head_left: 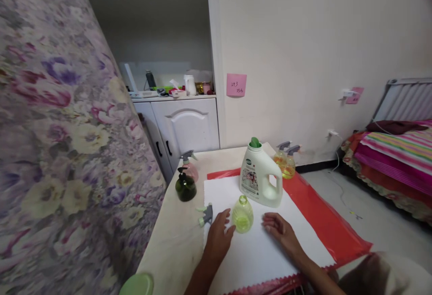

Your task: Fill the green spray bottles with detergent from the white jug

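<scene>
A yellow-green clear bottle (242,221) with an open neck stands upright on a white sheet (249,259) between my hands. Just left of it, my left hand (218,234) has its fingers apart and holds nothing; I cannot tell whether the fingertips touch the bottle. My right hand (279,230) lies to the right, apart from the bottle, fingers stretched and nothing in them. A grey spray trigger head (207,215) lies beyond my left hand at the sheet's left edge. Behind the bottle stands a large pale green detergent jug (261,180) with something green in its mouth.
A dark green pump bottle (186,189) and a pink spray bottle (191,170) stand at the table's left. Spray bottles with yellow-orange liquid (287,169) stand at back right. Red plastic (317,209) lies under the sheet. A green round object (137,284) sits at front left.
</scene>
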### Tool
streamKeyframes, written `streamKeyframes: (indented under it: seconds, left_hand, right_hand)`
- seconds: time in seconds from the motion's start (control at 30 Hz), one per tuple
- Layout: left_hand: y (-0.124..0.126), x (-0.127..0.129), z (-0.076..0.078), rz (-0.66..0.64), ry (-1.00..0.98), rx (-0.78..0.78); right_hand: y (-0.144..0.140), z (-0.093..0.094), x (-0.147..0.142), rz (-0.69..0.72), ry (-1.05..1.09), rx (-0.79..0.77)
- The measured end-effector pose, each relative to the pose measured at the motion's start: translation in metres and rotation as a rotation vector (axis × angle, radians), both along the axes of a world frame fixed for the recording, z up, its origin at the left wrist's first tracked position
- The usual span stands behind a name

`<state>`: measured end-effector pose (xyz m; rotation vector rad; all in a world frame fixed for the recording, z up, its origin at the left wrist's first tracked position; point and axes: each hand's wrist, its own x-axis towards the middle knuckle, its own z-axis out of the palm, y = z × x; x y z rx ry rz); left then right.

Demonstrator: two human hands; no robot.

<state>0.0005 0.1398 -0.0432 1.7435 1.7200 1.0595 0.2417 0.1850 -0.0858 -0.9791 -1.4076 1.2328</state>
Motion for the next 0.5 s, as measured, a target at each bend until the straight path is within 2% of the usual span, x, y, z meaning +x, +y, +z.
streamKeyframes:
  seconds: [0.13, 0.27, 0.4, 0.5]
  left_hand:
    - [0.000, 0.005, 0.001, -0.049, -0.063, -0.042]
    - [0.001, 0.010, 0.000, -0.080, -0.131, -0.101]
    - [0.006, 0.015, -0.002, -0.063, -0.146, -0.104]
    - [0.008, 0.018, -0.002, -0.041, -0.149, -0.089]
  right_hand:
    - [-0.001, 0.005, 0.000, -0.035, -0.001, 0.010]
    - [0.006, 0.023, 0.019, -0.164, 0.020, 0.045]
    - [0.031, 0.048, 0.040, -0.309, 0.041, 0.094]
    - [0.054, 0.065, 0.043, -0.369, 0.039, 0.124]
